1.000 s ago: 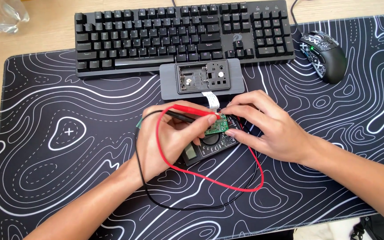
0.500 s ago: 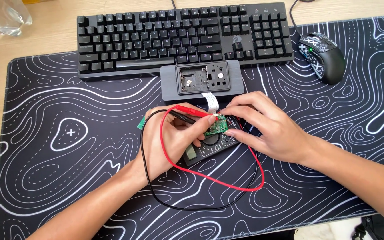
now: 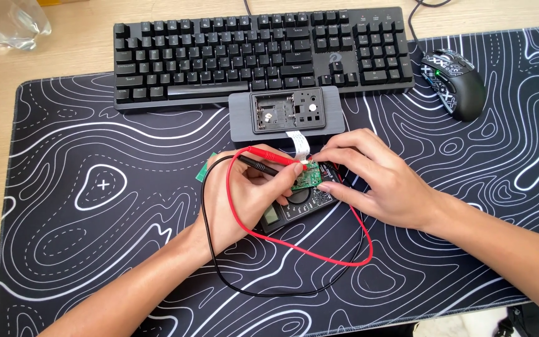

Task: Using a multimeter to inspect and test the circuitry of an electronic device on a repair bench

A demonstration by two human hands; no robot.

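While both probes press down on the small green circuit board [image 3: 307, 177], the whole arrangement rests on fingertip pressure alone. The left hand [image 3: 244, 196] is curled shut around the red probe [image 3: 274, 155] and the black probe [image 3: 258, 165], gripping them together like chopsticks, tips aimed at the board. The right hand [image 3: 375, 181] is half closed, thumb and fingers pinching the board's right edge to steady it. The board sits on top of the black multimeter [image 3: 297, 206], just below the open grey case [image 3: 287, 115] and joined to that case by a short white ribbon cable [image 3: 299, 142].

With two tips held in one hand, I judge they could slide together and bridge neighbouring contacts, giving a false reading or a short. The board could also skate off the meter's smooth face if the right pinch loosens, tugging the ribbon. The red lead [image 3: 294, 249] and black lead [image 3: 269, 290] loop below the meter beside the left wrist, so a wrist shift could drag them and jerk the tips off target.
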